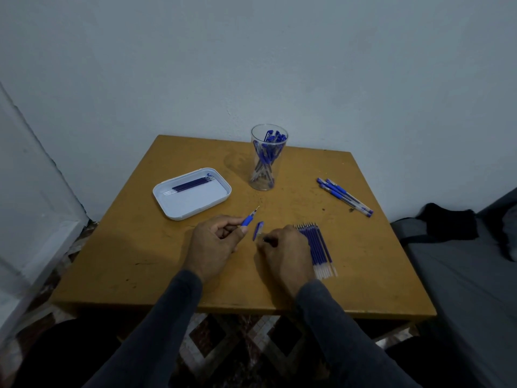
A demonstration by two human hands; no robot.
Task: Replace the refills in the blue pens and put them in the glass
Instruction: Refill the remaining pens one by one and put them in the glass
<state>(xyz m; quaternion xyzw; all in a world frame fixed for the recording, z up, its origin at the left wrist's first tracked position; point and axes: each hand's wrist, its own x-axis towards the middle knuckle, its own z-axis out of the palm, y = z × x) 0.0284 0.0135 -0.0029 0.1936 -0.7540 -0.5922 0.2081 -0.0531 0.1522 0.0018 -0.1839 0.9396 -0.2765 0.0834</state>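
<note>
Both hands busy mid-reassembly: our left hand (pixel 214 242) pinches the pen's grip section (pixel 248 220), our right hand (pixel 285 252) grips its barrel (pixel 258 230), which we judge must next screw on, glass (pixel 268 158) at twelve o'clock.

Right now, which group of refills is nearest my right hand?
The refills lying in a row on the table, touching your right hand; the others lie in the white tray.

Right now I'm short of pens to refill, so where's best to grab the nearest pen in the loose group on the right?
Probably pinch the loose pen at its blue grip section, coming from above with the right hand: it lies flat on the table, angled, tight beside the others.
</note>
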